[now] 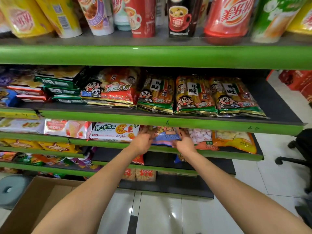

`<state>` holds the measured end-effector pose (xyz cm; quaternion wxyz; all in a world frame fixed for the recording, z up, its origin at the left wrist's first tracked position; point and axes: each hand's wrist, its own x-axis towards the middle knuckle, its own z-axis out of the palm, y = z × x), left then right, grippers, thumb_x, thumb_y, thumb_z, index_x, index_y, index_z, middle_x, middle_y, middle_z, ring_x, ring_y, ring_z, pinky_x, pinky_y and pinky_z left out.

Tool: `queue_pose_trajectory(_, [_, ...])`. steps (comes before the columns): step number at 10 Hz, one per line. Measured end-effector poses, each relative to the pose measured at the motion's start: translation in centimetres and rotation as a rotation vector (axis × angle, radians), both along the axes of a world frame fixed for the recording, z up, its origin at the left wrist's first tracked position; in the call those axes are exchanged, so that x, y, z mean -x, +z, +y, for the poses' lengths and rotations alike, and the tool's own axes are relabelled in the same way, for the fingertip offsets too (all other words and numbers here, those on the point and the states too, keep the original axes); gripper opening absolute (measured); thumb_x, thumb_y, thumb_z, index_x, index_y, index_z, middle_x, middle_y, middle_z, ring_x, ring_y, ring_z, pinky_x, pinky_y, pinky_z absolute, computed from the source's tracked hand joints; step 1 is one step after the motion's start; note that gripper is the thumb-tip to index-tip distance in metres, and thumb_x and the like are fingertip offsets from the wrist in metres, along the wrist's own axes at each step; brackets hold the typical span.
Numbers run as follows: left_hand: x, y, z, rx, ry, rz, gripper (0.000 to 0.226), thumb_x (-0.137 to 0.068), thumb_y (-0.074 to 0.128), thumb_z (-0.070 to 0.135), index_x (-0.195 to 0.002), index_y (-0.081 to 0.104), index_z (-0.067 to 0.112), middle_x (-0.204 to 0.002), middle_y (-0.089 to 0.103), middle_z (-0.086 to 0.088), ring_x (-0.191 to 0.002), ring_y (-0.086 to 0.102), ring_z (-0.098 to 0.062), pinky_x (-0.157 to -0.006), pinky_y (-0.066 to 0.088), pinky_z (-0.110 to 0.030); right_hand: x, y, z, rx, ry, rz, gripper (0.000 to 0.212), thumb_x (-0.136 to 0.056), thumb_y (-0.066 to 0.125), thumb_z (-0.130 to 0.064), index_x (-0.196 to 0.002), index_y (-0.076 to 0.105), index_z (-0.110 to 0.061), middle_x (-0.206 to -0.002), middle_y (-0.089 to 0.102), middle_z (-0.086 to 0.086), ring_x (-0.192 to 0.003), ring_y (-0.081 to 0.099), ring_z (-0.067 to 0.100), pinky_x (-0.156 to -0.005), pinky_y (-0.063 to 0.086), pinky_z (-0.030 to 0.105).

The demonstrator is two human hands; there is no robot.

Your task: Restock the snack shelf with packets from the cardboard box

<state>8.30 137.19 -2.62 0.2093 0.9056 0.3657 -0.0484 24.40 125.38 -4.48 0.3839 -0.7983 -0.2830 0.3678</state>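
A blue snack packet [166, 136] with pale pieces showing at its top lies on the third green shelf [219, 154], between a white fruit-biscuit packet [114, 132] and a pink-cube packet [200, 137]. My left hand [143, 141] grips the blue packet's left edge. My right hand [183, 141] pinches its right edge. Both arms reach forward over the floor. The cardboard box [42, 200] stands open at the lower left; its inside is mostly hidden by my left arm.
Above, a shelf holds rice-cracker bags [195, 95] and one higher up holds drink cups [143, 16]. An orange packet [234, 141] lies at the shelf's right end. A black office chair [298, 154] stands on the white tiled floor at right. A grey round stool [11, 190] sits left of the box.
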Motion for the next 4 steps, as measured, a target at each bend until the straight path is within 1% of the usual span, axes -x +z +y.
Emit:
queue_pose_trajectory(1, [-0.3,-0.3,0.6,-0.048,0.007,0.050,0.052,-0.102,0.041,0.012,-0.154,0.037,0.017,-0.155,0.038,-0.018,-0.147,0.030,-0.027,-0.118,0.030,-0.036,0.0,-0.1,-0.5,-0.025,0.048,-0.075,0.065,-0.096,0.057,-0.007,-0.152,0.037,-0.032,-0.124,0.066,0.005,-0.082,0.066,0.026,-0.071,0.055,0.038])
queue_pose_trajectory(2, [-0.1,0.1,0.3,-0.038,0.011,0.046,0.051,-0.102,0.042,0.013,-0.152,0.040,0.019,-0.159,0.033,-0.015,-0.147,0.031,-0.027,-0.119,0.030,-0.038,0.0,0.3,-1.0,-0.018,0.007,-0.054,0.055,-0.095,0.056,-0.005,-0.145,0.048,-0.023,-0.111,0.072,0.008,-0.076,0.063,0.020,-0.071,0.057,0.037])
queue_pose_trajectory(3, [0.0,0.7,0.1,-0.016,-0.011,-0.021,0.053,-0.102,0.043,0.017,-0.154,0.035,0.021,-0.160,0.031,-0.014,-0.152,0.015,-0.027,-0.122,0.023,-0.040,0.2,0.8,-1.6,-0.017,-0.032,0.014,0.055,-0.093,0.056,-0.001,-0.144,0.047,-0.018,-0.104,0.072,0.009,-0.076,0.066,0.021,-0.082,0.059,0.047])
queue_pose_trajectory(4, [0.9,1.9,-1.0,0.043,0.034,-0.117,0.046,-0.100,0.049,0.020,-0.146,0.046,0.016,-0.146,0.047,-0.016,-0.141,0.034,-0.034,-0.111,0.037,-0.042,0.2,1.8,-3.8,-0.052,-0.035,0.012,0.058,-0.094,0.059,-0.008,-0.148,0.042,-0.021,-0.119,0.066,0.001,-0.087,0.071,0.022,-0.083,0.060,0.045])
